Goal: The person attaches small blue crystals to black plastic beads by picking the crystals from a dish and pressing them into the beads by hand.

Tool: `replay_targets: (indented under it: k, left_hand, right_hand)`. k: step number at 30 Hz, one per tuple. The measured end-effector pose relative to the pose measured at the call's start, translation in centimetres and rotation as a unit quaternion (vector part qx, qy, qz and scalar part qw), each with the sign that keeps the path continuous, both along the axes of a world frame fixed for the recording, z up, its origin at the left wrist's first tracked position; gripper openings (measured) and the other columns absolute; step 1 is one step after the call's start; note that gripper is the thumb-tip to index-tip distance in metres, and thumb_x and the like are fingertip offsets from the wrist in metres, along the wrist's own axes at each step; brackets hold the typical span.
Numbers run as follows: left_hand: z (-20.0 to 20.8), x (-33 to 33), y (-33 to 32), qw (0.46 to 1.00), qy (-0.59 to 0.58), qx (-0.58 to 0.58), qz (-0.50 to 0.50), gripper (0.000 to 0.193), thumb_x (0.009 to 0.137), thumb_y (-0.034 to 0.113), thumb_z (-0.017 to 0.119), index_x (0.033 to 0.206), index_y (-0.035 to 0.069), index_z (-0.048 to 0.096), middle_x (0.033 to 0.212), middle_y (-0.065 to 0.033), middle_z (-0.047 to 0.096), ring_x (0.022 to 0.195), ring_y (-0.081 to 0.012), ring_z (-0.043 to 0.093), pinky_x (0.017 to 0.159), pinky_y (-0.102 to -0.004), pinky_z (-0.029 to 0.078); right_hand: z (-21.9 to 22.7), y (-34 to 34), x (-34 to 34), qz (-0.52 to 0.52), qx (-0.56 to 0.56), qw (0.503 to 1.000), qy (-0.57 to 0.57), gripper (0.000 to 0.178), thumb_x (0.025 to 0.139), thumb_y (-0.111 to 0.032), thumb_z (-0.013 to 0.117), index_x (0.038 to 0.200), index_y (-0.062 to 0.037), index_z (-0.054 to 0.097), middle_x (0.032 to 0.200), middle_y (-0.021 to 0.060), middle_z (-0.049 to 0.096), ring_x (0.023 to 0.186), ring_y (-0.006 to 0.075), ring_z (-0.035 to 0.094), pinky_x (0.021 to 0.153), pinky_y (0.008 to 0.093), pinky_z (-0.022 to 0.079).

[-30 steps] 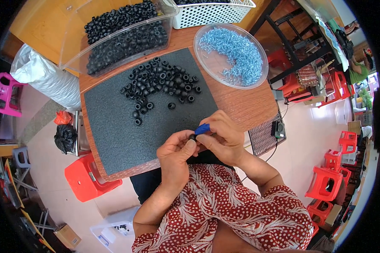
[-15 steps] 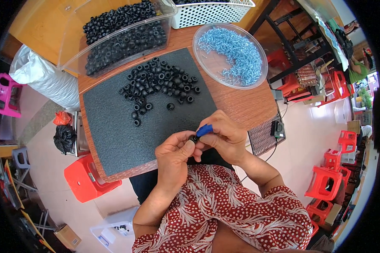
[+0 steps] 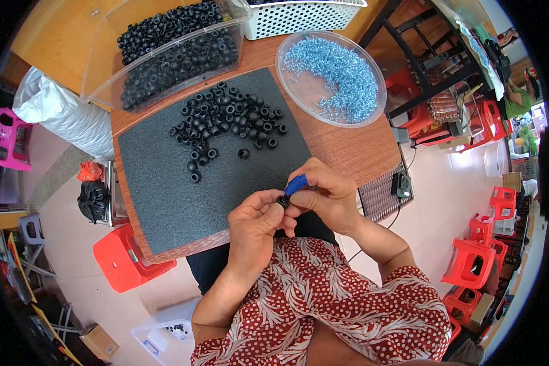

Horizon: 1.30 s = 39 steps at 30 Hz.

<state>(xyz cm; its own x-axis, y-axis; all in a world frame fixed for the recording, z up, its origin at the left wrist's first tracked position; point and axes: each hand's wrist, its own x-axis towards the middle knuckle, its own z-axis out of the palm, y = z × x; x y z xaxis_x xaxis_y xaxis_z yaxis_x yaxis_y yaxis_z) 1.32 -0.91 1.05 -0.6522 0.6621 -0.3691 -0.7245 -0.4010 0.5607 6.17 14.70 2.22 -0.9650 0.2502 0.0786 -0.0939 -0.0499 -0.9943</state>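
My left hand (image 3: 254,222) pinches a small black ring-shaped piece (image 3: 283,200) between thumb and fingers, just past the near edge of the dark mat (image 3: 165,201). Close against it, my right hand (image 3: 328,198) grips a small blue tool (image 3: 296,184) whose lower end meets the black piece; the exact contact is hidden by my fingers. A loose pile of similar black pieces (image 3: 226,116) lies on the mat, with a single one (image 3: 244,153) a little apart. To the right of the mat rests a round clear tray (image 3: 314,107) holding many tiny blue beads (image 3: 354,79).
A clear plastic bin (image 3: 165,88) full of black pieces stands at the table's far left, beside a white perforated basket (image 3: 305,21). A red stool (image 3: 122,259) is left of the table (image 3: 360,149), and a white sack (image 3: 67,113) leans nearby. More red stools (image 3: 470,262) stand at right.
Both hands stay together, with only a slight shift of the fingers. The blue tool tilts a little more upright over the black piece. The view has moved slightly.
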Motion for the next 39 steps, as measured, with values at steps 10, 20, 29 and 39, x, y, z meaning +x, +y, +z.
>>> replay_targets:
  k: [10, 20, 29, 39]
  left_hand:
    - [0.5, 0.6, 0.3, 0.995, 0.066, -0.08, 0.003, 0.019, 0.09, 0.003, 0.054, 0.106, -0.006, 0.055, 0.084, -0.0121, 0.064, 0.068, -0.0158, 0.061, 0.059, -0.0269, 0.05]
    - [0.2, 0.8, 0.4, 0.994, 0.08, -0.074, 0.009, 0.019, 0.089, 0.004, 0.055, 0.105, -0.005, 0.056, 0.085, -0.0108, 0.064, 0.068, -0.0134, 0.059, 0.06, -0.0244, 0.048]
    - [0.3, 0.8, 0.4, 0.994, 0.069, -0.09, 0.008, 0.019, 0.089, 0.006, 0.056, 0.105, -0.004, 0.056, 0.082, -0.0111, 0.065, 0.066, -0.0133, 0.059, 0.059, -0.0244, 0.048]
    - [0.7, 0.8, 0.3, 0.994, 0.082, -0.068, 0.003, 0.018, 0.088, 0.01, 0.058, 0.098, -0.004, 0.057, 0.077, -0.0111, 0.063, 0.063, -0.0117, 0.057, 0.055, -0.0222, 0.045]
  right_hand:
    - [-0.2, 0.5, -0.4, -0.004, 0.211, 0.97, 0.117, 0.013, 0.073, 0.002, 0.068, 0.084, 0.0017, 0.062, 0.084, 0.0087, 0.063, 0.074, 0.0175, 0.054, 0.062, 0.0279, 0.044]
    - [-0.2, 0.0, -0.7, -0.042, 0.293, 0.938, 0.179, 0.012, 0.073, -0.005, 0.07, 0.082, -0.002, 0.062, 0.083, 0.0067, 0.063, 0.073, 0.0199, 0.053, 0.065, 0.0295, 0.042]
    - [-0.8, -0.5, 0.3, -0.04, 0.214, 0.971, 0.096, 0.013, 0.075, 0.003, 0.067, 0.086, -0.0001, 0.061, 0.093, 0.0088, 0.061, 0.082, 0.0173, 0.051, 0.071, 0.0282, 0.043]
    - [-1.1, -1.0, 0.8, -0.061, 0.216, 0.963, 0.15, 0.015, 0.075, 0.001, 0.068, 0.087, -0.0001, 0.06, 0.092, 0.0088, 0.062, 0.083, 0.0196, 0.052, 0.071, 0.03, 0.043]
